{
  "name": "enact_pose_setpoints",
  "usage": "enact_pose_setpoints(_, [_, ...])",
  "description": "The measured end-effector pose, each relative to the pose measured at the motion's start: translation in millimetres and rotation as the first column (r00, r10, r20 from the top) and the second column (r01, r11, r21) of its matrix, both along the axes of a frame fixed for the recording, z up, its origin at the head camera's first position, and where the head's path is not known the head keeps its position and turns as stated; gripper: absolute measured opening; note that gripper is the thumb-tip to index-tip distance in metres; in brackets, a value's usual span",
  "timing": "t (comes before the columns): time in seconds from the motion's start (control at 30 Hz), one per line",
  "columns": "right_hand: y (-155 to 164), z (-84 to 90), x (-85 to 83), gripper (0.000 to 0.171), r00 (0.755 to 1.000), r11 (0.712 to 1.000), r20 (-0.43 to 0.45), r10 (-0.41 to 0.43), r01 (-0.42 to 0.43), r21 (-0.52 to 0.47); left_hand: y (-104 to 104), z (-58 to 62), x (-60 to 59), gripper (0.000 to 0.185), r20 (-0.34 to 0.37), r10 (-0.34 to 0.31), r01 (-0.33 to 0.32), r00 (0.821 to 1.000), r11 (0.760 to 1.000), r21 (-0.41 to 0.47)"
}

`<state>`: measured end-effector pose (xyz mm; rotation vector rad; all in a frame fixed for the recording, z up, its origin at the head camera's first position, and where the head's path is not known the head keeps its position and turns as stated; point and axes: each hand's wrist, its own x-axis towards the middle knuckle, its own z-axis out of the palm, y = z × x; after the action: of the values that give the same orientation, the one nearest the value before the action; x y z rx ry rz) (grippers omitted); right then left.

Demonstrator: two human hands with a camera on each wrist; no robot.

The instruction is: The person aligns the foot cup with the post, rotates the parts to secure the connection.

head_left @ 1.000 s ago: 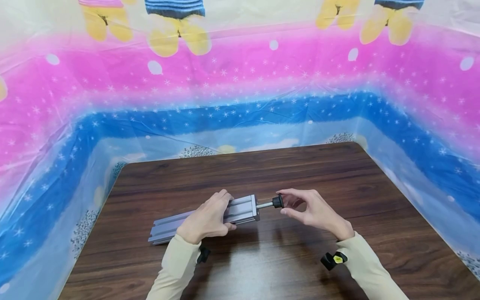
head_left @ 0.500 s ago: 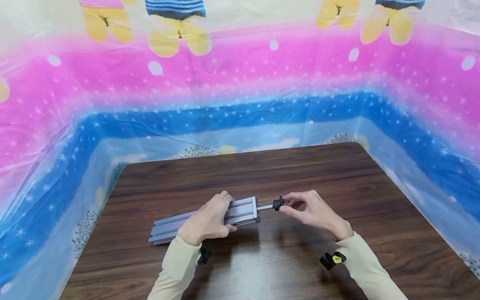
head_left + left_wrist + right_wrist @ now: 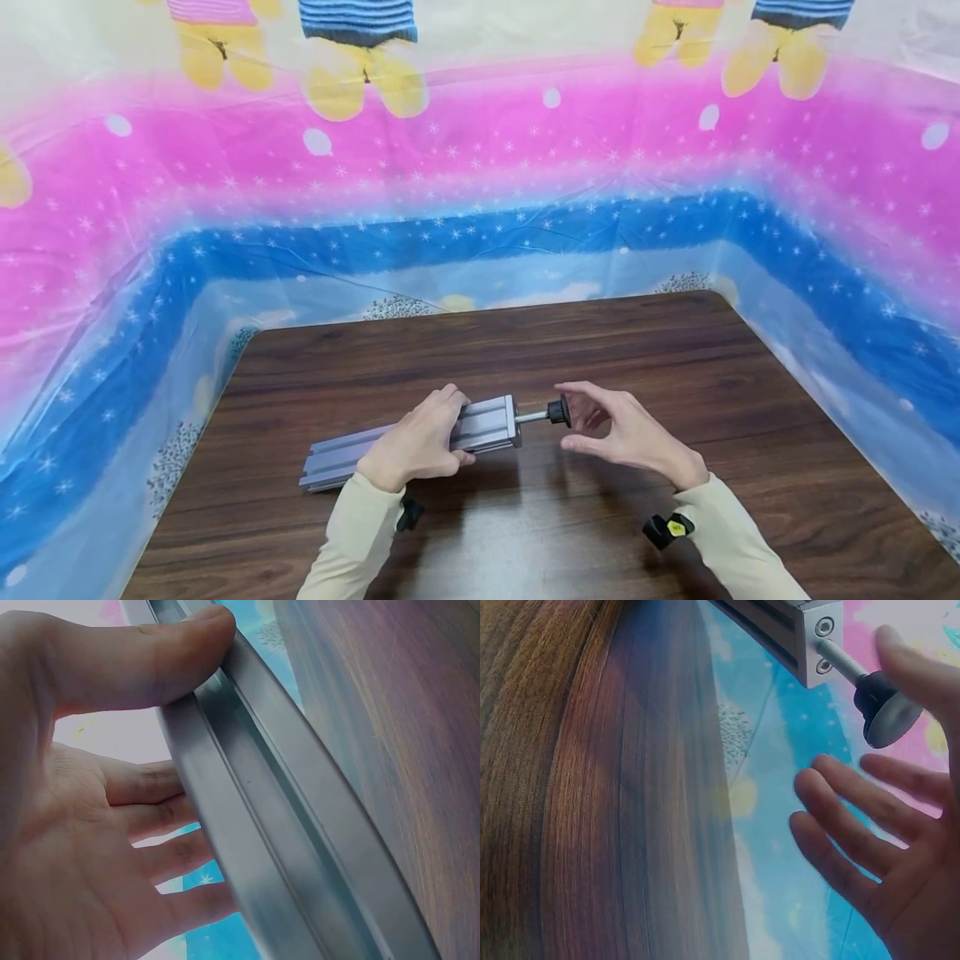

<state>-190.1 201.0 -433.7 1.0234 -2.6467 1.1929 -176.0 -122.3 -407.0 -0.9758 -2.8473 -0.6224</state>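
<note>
The left hand (image 3: 416, 446) grips the metal bar (image 3: 480, 425). Its black knob (image 3: 557, 411) sits at nine o'clock of the right hand (image 3: 626, 433), whose fingers are spread, untouched.

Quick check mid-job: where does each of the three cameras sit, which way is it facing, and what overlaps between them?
Head: worn on the head, facing forward and down at the wooden table; shows both sleeves, the left hand gripping the aluminium profile, the right hand open by the black knob.
Left wrist: at the left palm, looking along the profile; thumb on top.
Right wrist: at the right palm, facing the profile's end; fingers spread, apart from the knob.
Shared: both wrist views show the profile and table.
</note>
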Motion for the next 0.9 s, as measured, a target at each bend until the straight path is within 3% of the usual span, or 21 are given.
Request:
enact_pose_setpoints(0.1, [1.2,-0.7,0.5,0.069,0.998,0.999,-0.061,0.021,-0.023,-0.037,0.4,0.2,-0.5,0.047,0.000,0.003,-0.003,1.000,1.000,0.000])
enact_pose_setpoints(0.27, [2.3,2.4,1.3,0.062,0.993,0.997,-0.112,0.034,-0.041,-0.062,0.8,0.5,-0.6,0.046,0.004,0.000,0.000,1.000,1.000,-0.006])
enact_pose_setpoints(0.9, [0.7,0.8,-0.2,0.040,0.994,0.999,-0.110,0.000,-0.004,-0.034,-1.1,0.5,0.4,0.047,0.010,-0.012,0.012,1.000,1.000,-0.014])
